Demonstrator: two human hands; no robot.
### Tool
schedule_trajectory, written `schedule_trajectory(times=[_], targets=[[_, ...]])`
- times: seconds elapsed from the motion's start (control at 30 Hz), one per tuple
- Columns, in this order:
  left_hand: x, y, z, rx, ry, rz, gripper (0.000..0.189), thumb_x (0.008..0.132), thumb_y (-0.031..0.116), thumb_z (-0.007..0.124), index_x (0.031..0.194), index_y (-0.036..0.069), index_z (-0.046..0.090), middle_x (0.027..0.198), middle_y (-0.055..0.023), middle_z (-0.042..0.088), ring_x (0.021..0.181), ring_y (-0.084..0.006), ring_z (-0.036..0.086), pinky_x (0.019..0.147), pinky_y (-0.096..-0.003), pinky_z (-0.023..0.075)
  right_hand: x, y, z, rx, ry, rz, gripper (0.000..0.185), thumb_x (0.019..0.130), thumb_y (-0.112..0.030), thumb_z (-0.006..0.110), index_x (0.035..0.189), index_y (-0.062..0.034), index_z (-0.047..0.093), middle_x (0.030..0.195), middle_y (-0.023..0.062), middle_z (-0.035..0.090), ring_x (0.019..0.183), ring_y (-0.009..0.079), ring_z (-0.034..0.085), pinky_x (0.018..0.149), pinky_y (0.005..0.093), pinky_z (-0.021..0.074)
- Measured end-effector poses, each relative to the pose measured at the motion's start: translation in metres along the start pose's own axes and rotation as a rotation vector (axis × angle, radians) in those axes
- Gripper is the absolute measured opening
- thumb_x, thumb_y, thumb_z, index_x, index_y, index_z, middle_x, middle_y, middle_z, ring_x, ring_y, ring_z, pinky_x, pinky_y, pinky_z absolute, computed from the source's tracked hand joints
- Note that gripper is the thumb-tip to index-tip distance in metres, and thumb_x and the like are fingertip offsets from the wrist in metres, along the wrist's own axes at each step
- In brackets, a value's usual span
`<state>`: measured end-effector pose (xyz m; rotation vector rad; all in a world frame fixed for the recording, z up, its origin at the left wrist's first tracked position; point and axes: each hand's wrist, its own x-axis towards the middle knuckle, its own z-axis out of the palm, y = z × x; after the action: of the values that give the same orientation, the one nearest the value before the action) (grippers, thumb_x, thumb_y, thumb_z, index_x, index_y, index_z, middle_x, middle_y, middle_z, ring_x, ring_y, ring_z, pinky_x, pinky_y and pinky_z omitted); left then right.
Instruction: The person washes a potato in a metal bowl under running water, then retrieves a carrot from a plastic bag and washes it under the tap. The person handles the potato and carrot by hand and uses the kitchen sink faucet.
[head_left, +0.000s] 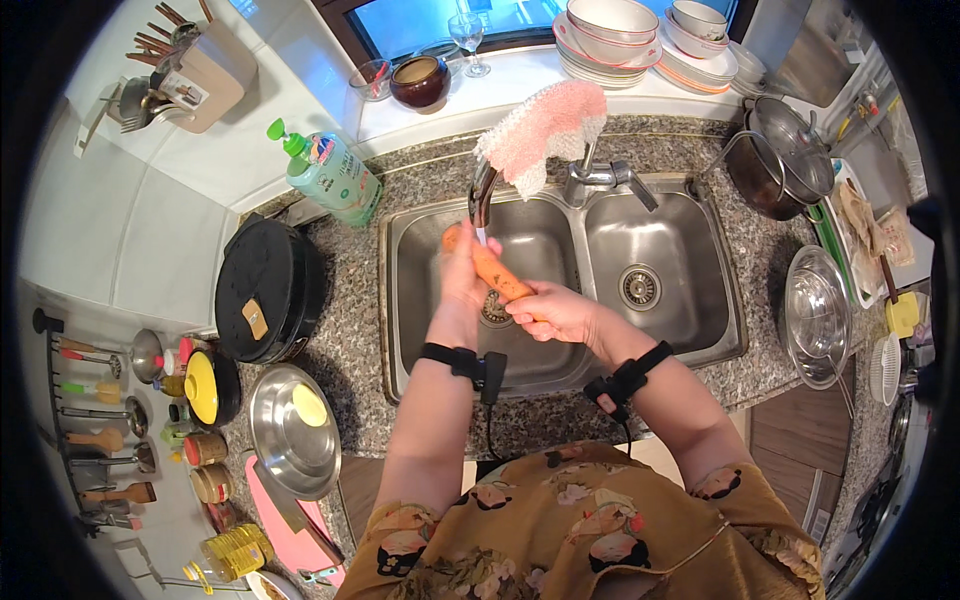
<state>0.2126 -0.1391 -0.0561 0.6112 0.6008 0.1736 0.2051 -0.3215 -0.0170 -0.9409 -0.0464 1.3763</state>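
Both hands hold one carrot (495, 271) over the left bowl of a double stainless steel sink (409, 300). My left hand (463, 270) grips its upper part, right below the spout of the faucet (484, 199), where water runs onto it. My right hand (551, 311) is closed around the lower end. Dark spots show on the carrot's skin. A pink and white cloth (551, 127) hangs over the faucet's neck. The faucet's lever (637, 187) stands behind the divider between the bowls.
Left of the sink are a green soap bottle (334, 176), a black round appliance (270, 289), a steel bowl (289, 465) and a cleaver (281, 495) on a pink cutting board (274, 536). To the right stand a lidded pot (765, 180) and a glass-like bowl (817, 319). Stacked dishes (611, 60) line the sill.
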Motion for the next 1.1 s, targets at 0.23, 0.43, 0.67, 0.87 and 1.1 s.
schedule_trajectory(times=[0.23, 0.43, 0.67, 0.87, 1.1], targets=[[-0.001, 0.018, -0.009, -0.077, 0.18, 0.229, 0.036, 0.087, 0.012, 0.076, 0.109, 0.011, 0.047, 0.088, -0.0076, 0.058, 0.075, -0.02, 0.06, 0.068, -0.0326, 0.0552, 0.033, -0.007, -0.003, -1.398, 0.519, -0.312, 0.056, 0.094, -0.055, 0.055, 0.116, -0.0044, 0.058, 0.095, 0.0176, 0.069, 0.072, 0.0354, 0.066, 0.064, 0.044, 0.0512], [-0.001, 0.027, -0.014, -0.043, 0.305, 0.386, 0.04, 0.086, 0.008, 0.076, 0.111, 0.012, 0.045, 0.093, -0.0068, 0.059, 0.076, -0.0196, 0.06, 0.07, -0.0342, 0.0553, 0.058, -0.015, 0.012, -1.296, 0.644, -0.267, 0.057, 0.1, -0.054, 0.038, 0.108, -0.0049, 0.066, 0.098, 0.0216, 0.07, 0.098, 0.041, 0.064, 0.087, 0.0502, 0.0489], [0.0, 0.039, -0.014, 0.02, 0.275, 0.422, 0.044, 0.084, 0.01, 0.078, 0.112, 0.01, 0.045, 0.093, -0.0062, 0.059, 0.077, -0.0185, 0.061, 0.069, -0.0336, 0.0533, 0.067, -0.022, 0.007, -1.293, 0.491, -0.434, 0.053, 0.1, -0.047, 0.037, 0.118, -0.0038, 0.062, 0.112, 0.0211, 0.066, 0.104, 0.0369, 0.063, 0.091, 0.0461, 0.0474], [-0.003, 0.041, -0.004, 0.101, 0.208, 0.454, 0.047, 0.083, 0.011, 0.08, 0.114, 0.009, 0.045, 0.09, -0.0059, 0.059, 0.078, -0.0181, 0.061, 0.068, -0.0328, 0.0527, 0.072, -0.019, -0.001, -0.841, 0.313, -0.285, 0.044, 0.094, -0.039, 0.045, 0.113, -0.0024, 0.06, 0.092, 0.0138, 0.065, 0.083, 0.0228, 0.063, 0.077, 0.0359, 0.0492], [-0.009, 0.042, 0.005, 0.129, 0.168, 0.456, 0.046, 0.082, 0.009, 0.081, 0.113, 0.01, 0.046, 0.09, -0.0052, 0.059, 0.079, -0.0179, 0.061, 0.069, -0.031, 0.0523, 0.07, -0.018, -0.003, -0.698, 0.3, -0.27, 0.041, 0.094, -0.032, 0.045, 0.118, -0.0015, 0.058, 0.092, 0.0097, 0.063, 0.077, 0.0157, 0.06, 0.068, 0.0292, 0.0486]])
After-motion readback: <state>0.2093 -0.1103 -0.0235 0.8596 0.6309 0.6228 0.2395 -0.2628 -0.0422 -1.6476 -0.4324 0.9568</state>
